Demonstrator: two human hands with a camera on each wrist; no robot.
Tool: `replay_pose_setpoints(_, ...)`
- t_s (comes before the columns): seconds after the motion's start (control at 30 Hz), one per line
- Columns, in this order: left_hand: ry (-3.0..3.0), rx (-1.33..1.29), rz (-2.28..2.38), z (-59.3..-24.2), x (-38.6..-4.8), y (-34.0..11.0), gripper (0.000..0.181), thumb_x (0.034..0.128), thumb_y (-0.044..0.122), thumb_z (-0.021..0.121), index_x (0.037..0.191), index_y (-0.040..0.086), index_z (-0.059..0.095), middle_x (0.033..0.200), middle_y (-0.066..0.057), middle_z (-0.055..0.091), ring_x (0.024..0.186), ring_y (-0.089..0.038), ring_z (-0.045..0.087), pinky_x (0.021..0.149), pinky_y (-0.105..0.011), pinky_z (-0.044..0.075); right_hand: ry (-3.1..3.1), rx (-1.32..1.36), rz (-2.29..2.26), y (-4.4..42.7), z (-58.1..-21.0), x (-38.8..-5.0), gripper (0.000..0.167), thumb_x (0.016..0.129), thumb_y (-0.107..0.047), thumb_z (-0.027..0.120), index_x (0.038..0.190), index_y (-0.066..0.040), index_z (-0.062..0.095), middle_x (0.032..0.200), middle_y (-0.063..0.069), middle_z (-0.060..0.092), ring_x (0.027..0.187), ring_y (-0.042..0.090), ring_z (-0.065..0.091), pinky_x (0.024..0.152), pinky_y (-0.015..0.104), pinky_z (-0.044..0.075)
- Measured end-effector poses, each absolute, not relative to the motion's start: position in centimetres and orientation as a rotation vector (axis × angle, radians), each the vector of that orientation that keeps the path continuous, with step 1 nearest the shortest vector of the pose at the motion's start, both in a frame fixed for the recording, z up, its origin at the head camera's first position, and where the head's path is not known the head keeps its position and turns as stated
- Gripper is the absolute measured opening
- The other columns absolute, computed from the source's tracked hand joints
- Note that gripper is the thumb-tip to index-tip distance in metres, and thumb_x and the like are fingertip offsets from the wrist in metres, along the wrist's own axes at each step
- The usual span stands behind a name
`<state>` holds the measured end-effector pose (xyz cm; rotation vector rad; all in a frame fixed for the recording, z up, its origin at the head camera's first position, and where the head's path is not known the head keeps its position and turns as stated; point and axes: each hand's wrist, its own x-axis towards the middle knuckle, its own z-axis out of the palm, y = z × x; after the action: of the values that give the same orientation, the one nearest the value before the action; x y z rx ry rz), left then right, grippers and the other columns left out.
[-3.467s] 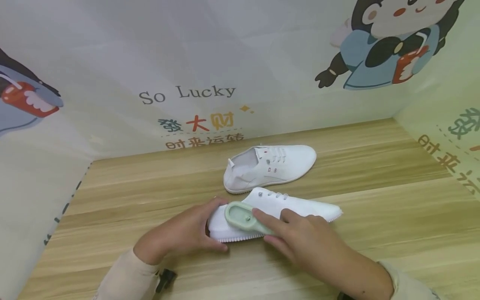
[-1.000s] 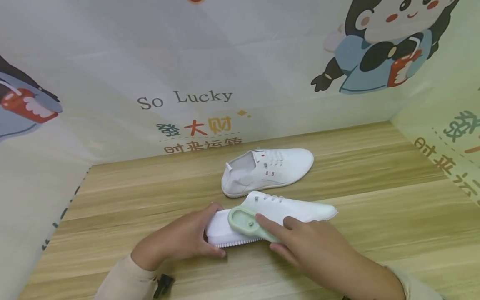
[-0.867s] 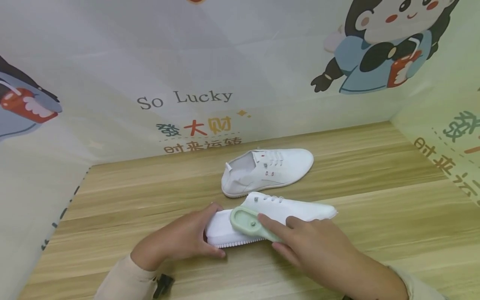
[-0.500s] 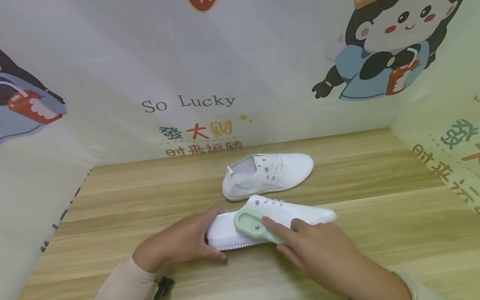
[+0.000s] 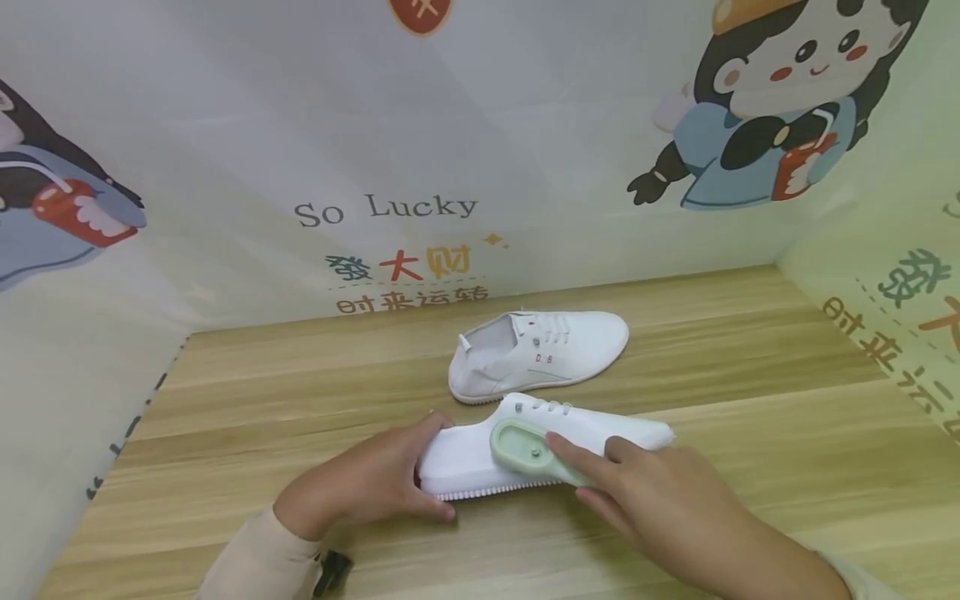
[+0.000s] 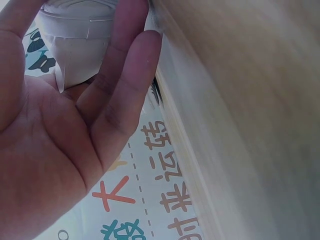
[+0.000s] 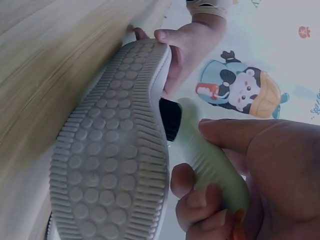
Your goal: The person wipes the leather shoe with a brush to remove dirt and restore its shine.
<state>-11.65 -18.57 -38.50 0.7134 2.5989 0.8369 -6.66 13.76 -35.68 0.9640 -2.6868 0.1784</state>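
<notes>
A white lace-up shoe (image 5: 465,458) lies tipped on its side, its upper facing up and its sole toward the wearer. My left hand (image 5: 375,473) grips its heel, thumb at the sole edge. In my right hand (image 5: 660,504) is a pale green shoe brush (image 5: 517,446), index finger stretched along its back. The brush head rests against the side of the shoe, near the middle. The right wrist view shows black bristles (image 7: 171,119) meeting the upper beside the studded sole (image 7: 100,150). In the left wrist view the heel (image 6: 80,57) sits beyond my fingers.
A second white shoe (image 5: 577,350) stands upright just behind, toe to the right. Both are on a wood-grain table (image 5: 300,367). Printed cloth walls (image 5: 525,150) close off the back and sides. A black clip-like piece (image 5: 332,572) is near the left sleeve.
The brush has slid right along the shoe's side, from near the heel toward the middle, with my right hand. My left hand keeps its grip. The head view has tilted up slightly.
</notes>
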Motion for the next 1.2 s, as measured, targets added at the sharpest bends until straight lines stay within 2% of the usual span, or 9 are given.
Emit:
replay_pose_setpoints(0.77, 2.576, 0.682, 0.853, -39.1, -11.9, -18.7, 0.078, 0.0699, 0.042, 0.090, 0.131, 0.022, 0.046, 0.106, 0.009, 0.061, 0.092, -0.008, 0.059, 0.084, -0.027, 0.048, -2.668, 0.904, 0.245, 16.3, -36.1, -6.2, 0.056, 0.089, -0.033, 0.074, 0.141, -0.040, 0.054, 0.077, -0.014, 0.050, 0.052, -0.003, 0.026, 0.048, 0.019, 0.027)
replay_pose_setpoints(1.2, 2.575, 0.686, 0.851, -39.0, -12.0, -18.7, 0.078, 0.0701, 0.040, 0.090, 0.132, 0.022, 0.045, 0.107, 0.009, 0.062, 0.094, -0.007, 0.059, 0.087, -0.029, 0.047, -2.713, 0.872, 0.267, 17.5, -35.7, -6.0, 0.056, 0.092, -0.034, 0.071, 0.144, -0.038, 0.052, 0.080, -0.015, 0.054, 0.054, -0.005, 0.030, 0.049, 0.018, 0.030)
